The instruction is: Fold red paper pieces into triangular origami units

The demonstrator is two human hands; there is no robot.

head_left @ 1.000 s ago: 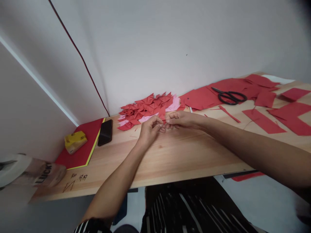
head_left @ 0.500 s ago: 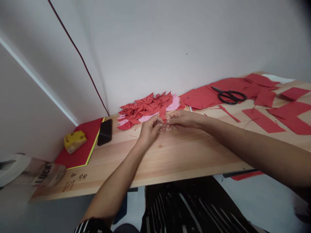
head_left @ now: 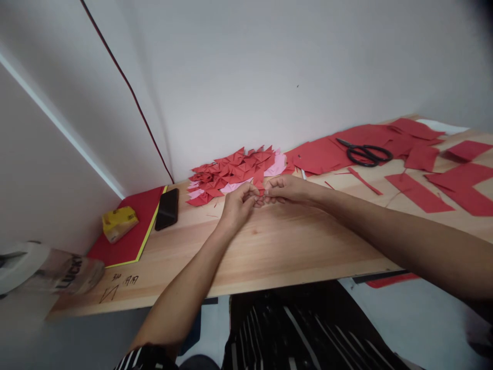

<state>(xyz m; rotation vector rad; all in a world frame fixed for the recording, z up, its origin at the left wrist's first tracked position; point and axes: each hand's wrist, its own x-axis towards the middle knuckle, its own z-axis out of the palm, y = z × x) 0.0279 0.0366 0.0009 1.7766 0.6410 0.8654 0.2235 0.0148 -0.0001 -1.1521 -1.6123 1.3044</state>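
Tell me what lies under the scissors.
Red paper shows around the blades of the scissors, and wooden tabletop shows just in front of the handles. Whatever the metal and handles directly cover, and how many layers are stacked there, cannot be seen.

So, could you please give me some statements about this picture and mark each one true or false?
1. The left grip and right grip pinch a small red piece. True.
2. The scissors lie in the right grip. False: the scissors lie partly on red sheets.
3. The yellow packet rests on bare wood. False: the yellow packet rests on a red board.
4. Pink pieces show among the red folded pieces. True.
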